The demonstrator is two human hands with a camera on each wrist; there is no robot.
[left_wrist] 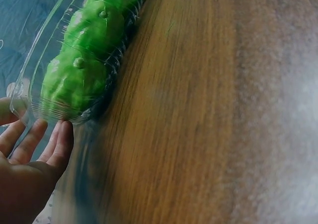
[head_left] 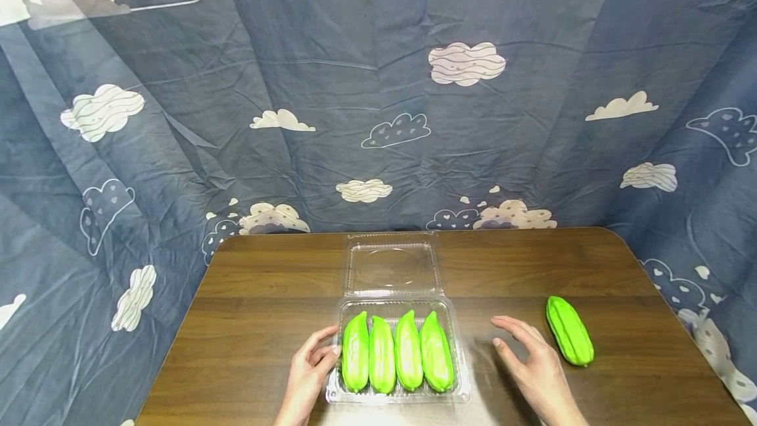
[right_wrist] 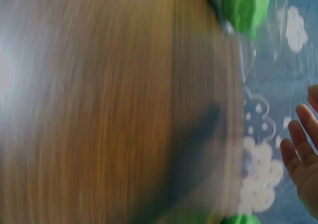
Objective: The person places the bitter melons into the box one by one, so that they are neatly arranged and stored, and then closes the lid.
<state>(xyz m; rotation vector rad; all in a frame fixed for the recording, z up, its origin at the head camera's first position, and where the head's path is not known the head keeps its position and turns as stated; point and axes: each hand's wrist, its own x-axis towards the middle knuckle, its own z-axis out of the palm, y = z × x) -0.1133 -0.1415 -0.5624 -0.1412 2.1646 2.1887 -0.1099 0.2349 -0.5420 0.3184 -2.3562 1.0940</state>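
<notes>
Left hand point(head_left: 307, 369): relaxed, touching clear tray point(head_left: 399, 398) rightward; light pressure should steady it | Right hand point(head_left: 537, 365): parted, empty; loose green fruit point(head_left: 570, 332) just right

Five green vegetable-shaped pieces point(head_left: 408, 352) make up the full count: four inside one clear plastic container point(head_left: 462, 392) with one lid point(head_left: 393, 269), and a single loose piece point(head_left: 570, 331). One left hand point(head_left: 309, 367) and one right hand point(head_left: 535, 367), two in all, appear at one wooden desk point(head_left: 266, 294) before one cloud-print backdrop point(head_left: 331, 150).
</notes>
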